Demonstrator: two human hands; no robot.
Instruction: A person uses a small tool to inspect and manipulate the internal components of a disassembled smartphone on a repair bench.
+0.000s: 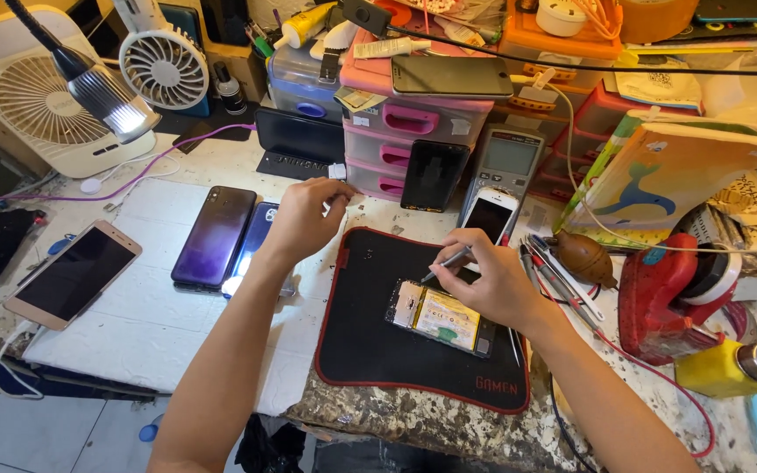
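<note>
An opened phone (pixel 438 316) with a yellow battery lies on a black mat with red edging (pixel 370 342). My right hand (pixel 492 285) rests over the phone's right side and grips a thin metal tool (pixel 445 262), its tip pointing at the phone's top left corner. My left hand (pixel 307 216) hovers past the mat's upper left corner, above a blue phone (pixel 251 238), fingers curled with thumb and fingertips pinched; what they pinch is too small to see.
A purple phone (pixel 215 235) and a rose-gold phone (pixel 74 272) lie on the white board to the left. Pink drawers (pixel 400 131), a white phone (pixel 490 214), tools (pixel 554 271), a brown blower bulb (pixel 584 257), a red stand (pixel 668 293), a lamp (pixel 111 98) and fans surround the mat.
</note>
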